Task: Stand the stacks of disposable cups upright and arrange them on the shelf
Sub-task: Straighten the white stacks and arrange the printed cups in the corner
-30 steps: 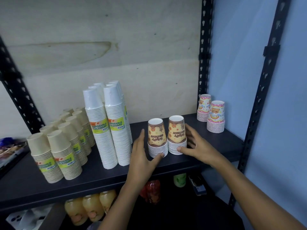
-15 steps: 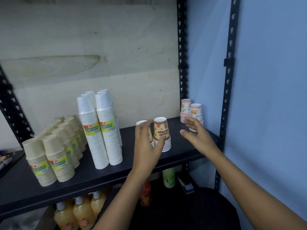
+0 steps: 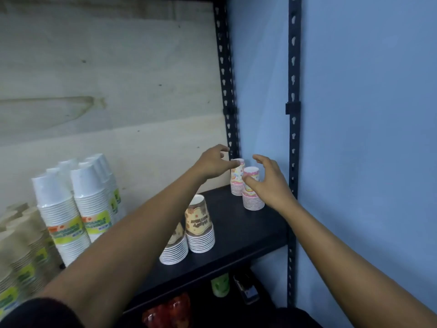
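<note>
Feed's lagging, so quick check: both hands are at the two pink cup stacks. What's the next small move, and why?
Probably close each hand on its stack. The left hand hovers by the rear pink stack, the right hand arches around the front pink stack, neither gripping yet. Both stand upright but apart from the brown stacks, so grouping seems likely.

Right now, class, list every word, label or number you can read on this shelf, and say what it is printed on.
"DISPOSABLE": label on the white cup stack; lower line blurred.
Brown cup stack: two printed lines, too blurred.
Tan cup stacks: labels too blurred.
Pink cup stacks: none readable.
</note>
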`<action>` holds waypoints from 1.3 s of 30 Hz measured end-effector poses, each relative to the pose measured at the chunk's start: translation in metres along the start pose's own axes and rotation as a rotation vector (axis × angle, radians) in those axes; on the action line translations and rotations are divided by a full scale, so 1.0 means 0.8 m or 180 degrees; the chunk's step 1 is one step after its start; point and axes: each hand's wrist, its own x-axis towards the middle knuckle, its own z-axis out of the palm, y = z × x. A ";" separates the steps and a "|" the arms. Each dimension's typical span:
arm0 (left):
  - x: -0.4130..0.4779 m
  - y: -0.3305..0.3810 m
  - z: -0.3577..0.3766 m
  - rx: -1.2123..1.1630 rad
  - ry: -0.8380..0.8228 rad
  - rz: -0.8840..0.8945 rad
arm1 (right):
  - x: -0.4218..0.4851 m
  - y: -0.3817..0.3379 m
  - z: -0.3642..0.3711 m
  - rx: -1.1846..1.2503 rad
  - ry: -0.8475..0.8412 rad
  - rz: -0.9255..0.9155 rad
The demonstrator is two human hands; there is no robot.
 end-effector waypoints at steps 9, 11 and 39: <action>0.136 -0.028 0.036 0.0959 -0.0696 0.0027 | 0.044 0.056 0.030 -0.0360 0.0011 0.0389; 0.158 -0.030 0.042 0.1311 -0.0828 0.0193 | 0.049 0.066 0.034 -0.0389 0.0038 0.0362; 0.122 -0.048 -0.046 0.1647 -0.0675 0.0127 | 0.094 0.048 0.040 0.0085 -0.0453 0.0306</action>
